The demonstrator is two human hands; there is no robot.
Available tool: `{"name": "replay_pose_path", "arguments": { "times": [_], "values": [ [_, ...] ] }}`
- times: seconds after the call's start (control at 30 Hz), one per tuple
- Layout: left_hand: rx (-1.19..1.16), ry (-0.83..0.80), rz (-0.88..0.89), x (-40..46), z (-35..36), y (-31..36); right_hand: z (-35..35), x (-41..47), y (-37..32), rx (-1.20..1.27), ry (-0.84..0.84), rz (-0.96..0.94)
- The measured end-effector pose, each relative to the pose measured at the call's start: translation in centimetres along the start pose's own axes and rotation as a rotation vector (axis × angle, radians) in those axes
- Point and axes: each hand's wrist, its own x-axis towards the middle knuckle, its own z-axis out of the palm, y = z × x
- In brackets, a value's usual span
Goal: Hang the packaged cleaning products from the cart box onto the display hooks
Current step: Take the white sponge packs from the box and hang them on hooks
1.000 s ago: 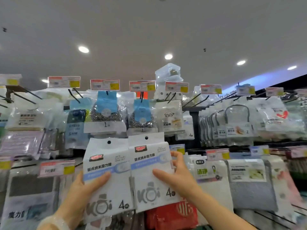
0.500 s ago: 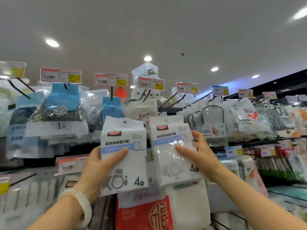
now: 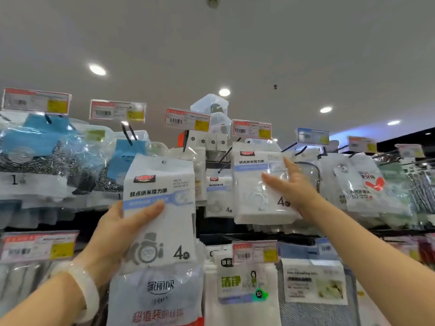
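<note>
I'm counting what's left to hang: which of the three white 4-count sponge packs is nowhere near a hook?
The sponge pack gripped by the left hand, lowest and leftmost. The right hand holds one up at the hooks; a third hangs between them.

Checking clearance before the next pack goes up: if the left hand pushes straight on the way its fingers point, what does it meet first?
Probably the hung sponge pack marked 4, up and right of the left hand and its held sponge pack. Depth is unclear, so the clear-wrapped pack above may come first.

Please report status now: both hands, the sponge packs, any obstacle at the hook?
Left hand grips one sponge pack, held low. Right hand lifts second pack toward hook; price tag sits just above. Whether it is hooked: cannot tell.
</note>
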Motion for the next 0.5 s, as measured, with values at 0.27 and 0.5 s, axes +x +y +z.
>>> {"name": "replay_pose_path", "arguments": {
  "times": [0.27,0.5],
  "values": [
    [0.039,0.027,0.015,0.3,1.1,-0.6,0.0,2.3,0.3,-0.018,-0.018,-0.043],
    [0.047,0.027,0.013,0.0,1.4,-0.1,0.0,3.4,-0.5,0.059,-0.052,0.041]
  ]
}}
